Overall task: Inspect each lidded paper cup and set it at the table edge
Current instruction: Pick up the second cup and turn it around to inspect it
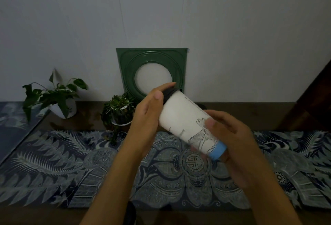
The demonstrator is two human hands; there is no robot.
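Paper cup (186, 122): white, tilted, held in mid-air above the patterned cloth (53, 167)
Lid (169, 92): dark, up-left
Base band (217, 152): blue
Print: line drawing; small writing unreadable
Left hand (146, 117): fingers closed around lid end
Right hand (231, 135): fingers gripping base end

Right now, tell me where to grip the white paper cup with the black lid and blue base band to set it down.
Grip the white paper cup around its mid-wall, coming from the right side. It lies tilted, black lid up-left under the left hand, blue base lower-right in the right hand. The bare wall between offers the widest grip; probably spare the lid, which might pop off.
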